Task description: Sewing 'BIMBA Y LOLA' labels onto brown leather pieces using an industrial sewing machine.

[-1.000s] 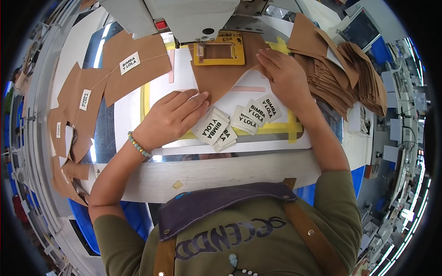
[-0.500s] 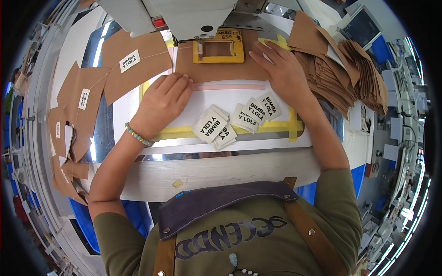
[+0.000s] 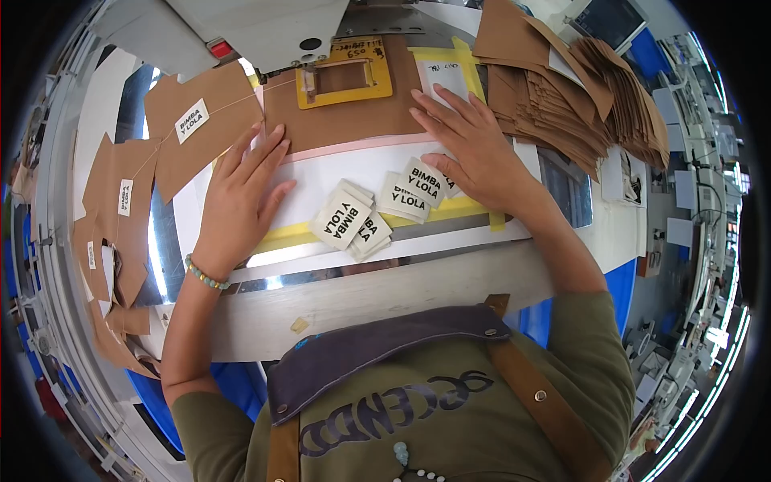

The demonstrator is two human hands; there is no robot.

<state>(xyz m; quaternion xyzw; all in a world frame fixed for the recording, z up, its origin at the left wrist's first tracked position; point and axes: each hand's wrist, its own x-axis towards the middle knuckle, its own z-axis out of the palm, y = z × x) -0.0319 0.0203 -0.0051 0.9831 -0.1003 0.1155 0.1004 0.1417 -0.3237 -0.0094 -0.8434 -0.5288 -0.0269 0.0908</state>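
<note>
A flat brown panel (image 3: 345, 128) lies beneath the sewing machine head (image 3: 265, 28), a yellow rectangular frame (image 3: 345, 99) resting on it. My left hand (image 3: 245, 193) is open, fingers stretched out at the panel's lower left corner. On the other side my right hand (image 3: 474, 149) spreads its fingers over the panel's right edge, thumb beside the white labels. Two loose piles of these printed fabric labels, a left pile (image 3: 339, 218) and a right pile (image 3: 422, 181), lie between my hands on white paper (image 3: 309, 173) edged with yellow tape.
More brown panels (image 3: 221, 100), each with a white label, trail off leftward, linked by thread. A thick stack of brown panels (image 3: 538, 104) stands at the right, near a dark screen (image 3: 602, 24). A scrap of tan material (image 3: 299, 324) lies near the table's front edge.
The view has shifted, so the table appears farther left. My left hand's curled fingers have straightened. My right hand has come nearer to me, its thumb now over the right label pile.
</note>
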